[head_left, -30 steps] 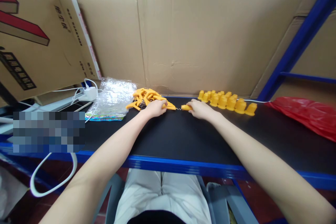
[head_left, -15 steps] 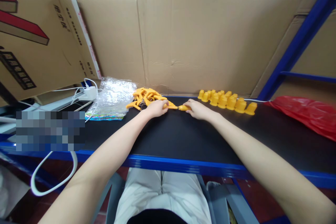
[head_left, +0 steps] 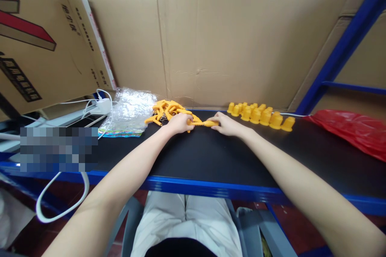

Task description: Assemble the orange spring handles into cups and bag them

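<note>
2 hands (head_left: 226, 124), 2 yellow pieces (head_left: 212, 123)

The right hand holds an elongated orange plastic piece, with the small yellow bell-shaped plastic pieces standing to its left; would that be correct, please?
Not quite: the head view shows the small yellow bell-shaped plastic pieces standing to the right of the right hand, which does hold an elongated orange plastic piece.
</note>
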`<act>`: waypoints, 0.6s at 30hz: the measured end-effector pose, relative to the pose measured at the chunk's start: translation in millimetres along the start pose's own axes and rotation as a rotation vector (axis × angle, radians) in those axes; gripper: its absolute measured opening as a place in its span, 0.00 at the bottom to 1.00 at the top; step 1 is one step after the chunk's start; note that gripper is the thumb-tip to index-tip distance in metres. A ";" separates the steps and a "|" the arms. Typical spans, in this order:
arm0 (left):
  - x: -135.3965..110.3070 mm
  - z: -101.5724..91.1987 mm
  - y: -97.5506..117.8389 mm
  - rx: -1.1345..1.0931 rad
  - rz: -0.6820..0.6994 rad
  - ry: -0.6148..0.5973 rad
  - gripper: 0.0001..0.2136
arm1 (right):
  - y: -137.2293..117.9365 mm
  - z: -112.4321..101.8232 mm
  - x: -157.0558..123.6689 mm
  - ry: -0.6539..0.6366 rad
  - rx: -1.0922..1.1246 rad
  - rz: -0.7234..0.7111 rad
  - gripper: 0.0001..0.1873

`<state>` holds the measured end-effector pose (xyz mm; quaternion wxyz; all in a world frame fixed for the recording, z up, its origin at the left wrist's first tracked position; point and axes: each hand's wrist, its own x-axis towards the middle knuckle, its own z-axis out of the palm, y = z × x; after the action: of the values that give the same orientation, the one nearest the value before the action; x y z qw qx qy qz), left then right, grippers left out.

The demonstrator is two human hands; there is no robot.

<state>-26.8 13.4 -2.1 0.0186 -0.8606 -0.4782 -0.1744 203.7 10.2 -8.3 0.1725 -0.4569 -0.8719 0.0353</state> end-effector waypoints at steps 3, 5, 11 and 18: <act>0.0 0.3 -1.2 -0.010 -0.007 -0.001 0.13 | -0.7 0.1 0.6 -0.006 0.087 0.035 0.23; 0.2 -0.1 -2.1 -0.009 -0.012 -0.006 0.14 | -0.5 -0.6 1.3 -0.008 0.162 0.058 0.24; 0.2 -2.9 -4.3 0.003 -0.015 -0.025 0.12 | 10.9 -2.1 2.5 -0.060 0.517 0.184 0.29; 0.1 -4.2 -4.8 0.018 -0.037 -0.058 0.12 | 12.1 -6.0 -0.9 -0.134 0.766 0.260 0.17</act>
<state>-31.9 15.2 1.2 0.0094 -0.8560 -0.4961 -0.1453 215.6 15.9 -5.6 0.2668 -0.4628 -0.7401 0.4085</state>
